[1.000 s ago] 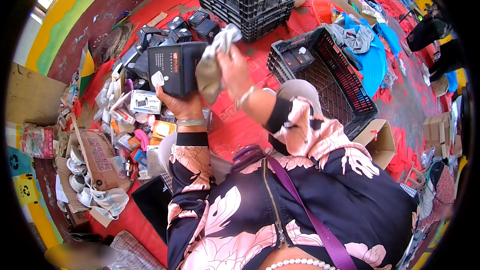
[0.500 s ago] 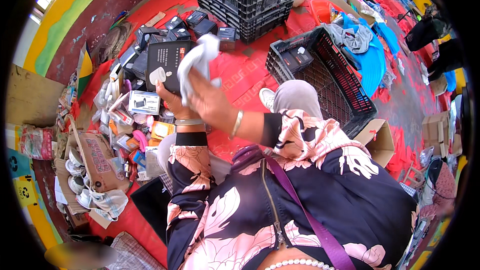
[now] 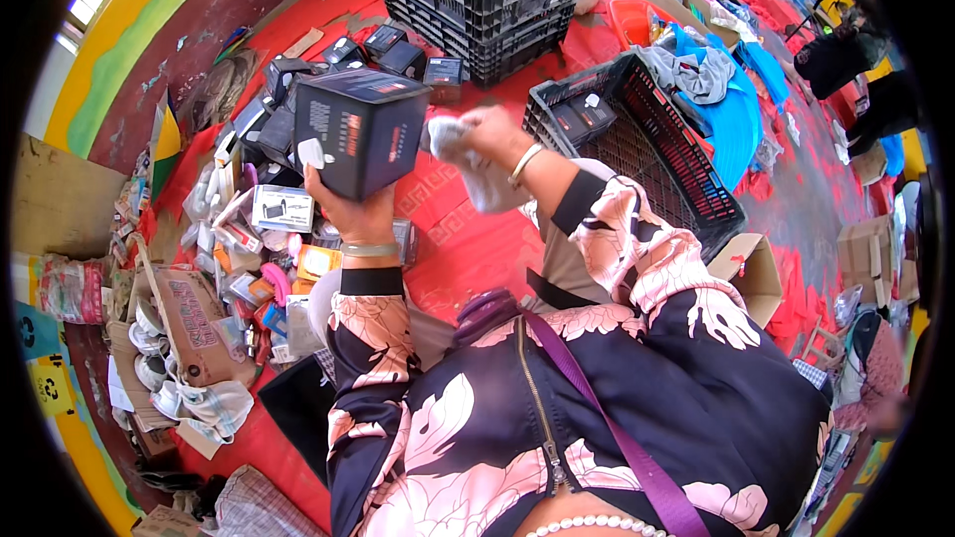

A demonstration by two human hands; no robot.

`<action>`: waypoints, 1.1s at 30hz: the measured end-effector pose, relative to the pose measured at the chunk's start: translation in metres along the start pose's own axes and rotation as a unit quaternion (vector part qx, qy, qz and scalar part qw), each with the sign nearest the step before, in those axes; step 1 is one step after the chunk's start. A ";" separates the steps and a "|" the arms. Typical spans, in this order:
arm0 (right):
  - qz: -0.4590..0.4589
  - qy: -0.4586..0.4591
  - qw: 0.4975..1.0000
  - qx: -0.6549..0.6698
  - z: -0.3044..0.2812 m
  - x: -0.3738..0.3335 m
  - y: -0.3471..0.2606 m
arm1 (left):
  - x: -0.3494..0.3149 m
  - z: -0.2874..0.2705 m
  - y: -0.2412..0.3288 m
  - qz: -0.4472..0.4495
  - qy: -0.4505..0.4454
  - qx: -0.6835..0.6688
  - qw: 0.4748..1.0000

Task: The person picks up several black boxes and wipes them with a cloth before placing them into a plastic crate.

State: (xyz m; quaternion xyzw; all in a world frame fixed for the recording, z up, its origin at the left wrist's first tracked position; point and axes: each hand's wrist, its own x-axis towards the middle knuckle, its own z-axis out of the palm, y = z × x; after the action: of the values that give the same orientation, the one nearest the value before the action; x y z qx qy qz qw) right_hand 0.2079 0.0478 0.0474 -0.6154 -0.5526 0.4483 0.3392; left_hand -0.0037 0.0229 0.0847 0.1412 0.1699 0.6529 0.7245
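A black cardboard box (image 3: 363, 134) with a small white picture on one face is held up in front of me, its corner turned toward me. My left hand (image 3: 358, 211) grips it from below, thumb on the near face. My right hand (image 3: 497, 142) is closed on a whitish-grey cloth (image 3: 485, 174), which hangs down just right of the box, apart from it. Behind the held box lies a heap of similar black boxes (image 3: 274, 129) on the red floor covering. Another dark box (image 3: 582, 117) lies in the black plastic crate (image 3: 686, 174) to the right.
Stacked black crates (image 3: 477, 10) stand at the far middle. On the left are mixed small packages (image 3: 284, 209) and a torn carton (image 3: 189, 328) beside white cups. An opened cardboard box (image 3: 751, 278) sits near my right elbow. Blue plastic and clothing (image 3: 696, 75) pile up beyond the crate.
The box has turned from showing its flat face to showing a corner and two more sides. My right hand with the cloth has moved right, away from the box.
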 end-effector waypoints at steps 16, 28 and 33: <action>-0.259 -0.283 0.823 -0.418 -0.095 -0.013 -0.121 | 0.004 0.003 -0.039 0.103 -0.251 0.460 0.846; -0.221 -0.204 0.853 -0.426 -0.138 -0.033 -0.075 | 0.027 0.018 -0.085 0.159 -0.327 0.542 0.758; -0.207 -0.008 0.851 -0.482 -0.240 -0.036 -0.051 | 0.048 0.001 -0.092 0.191 -0.218 0.589 0.754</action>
State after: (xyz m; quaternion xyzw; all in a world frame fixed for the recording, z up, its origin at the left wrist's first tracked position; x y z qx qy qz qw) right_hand 0.4121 0.0391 0.1883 -0.5690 -0.8169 0.0497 0.0803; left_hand 0.0834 0.0612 0.0436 0.7085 0.3278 0.4996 0.3754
